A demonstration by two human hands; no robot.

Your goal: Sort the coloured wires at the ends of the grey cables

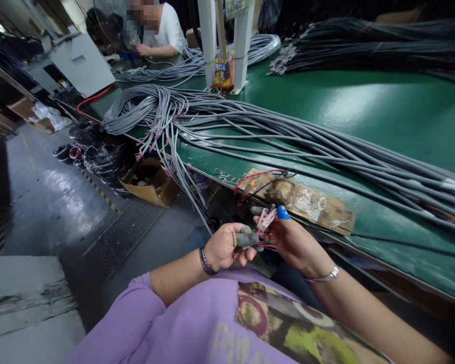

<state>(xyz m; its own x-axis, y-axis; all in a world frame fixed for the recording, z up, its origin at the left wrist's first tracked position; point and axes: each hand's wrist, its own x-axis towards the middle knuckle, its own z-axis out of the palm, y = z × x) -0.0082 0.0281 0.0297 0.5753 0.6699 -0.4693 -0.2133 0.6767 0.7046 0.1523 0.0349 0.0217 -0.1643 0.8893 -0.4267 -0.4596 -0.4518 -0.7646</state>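
In the head view, the left hand (227, 247), with grey covers on some fingers, is curled around thin red and green wires (266, 244). The right hand (296, 242), with a blue thumb cover (282, 212), seems to pinch a pale pink, plastic-looking piece (266, 220) just above the wires. How they join is too small to tell. The hands are close together, likely to keep such little bits steady. Just past the grip, a worn brown wooden block (303, 199) lies at the edge of a shiny green table (364, 96), perhaps for easy reach. Farther past it, long round grey cables (273, 124) lie side by side, maybe so they don't tangle. Left of the grip, some hang over the edge. The hands have more room toward the purple shirt (189, 323) than toward the block.
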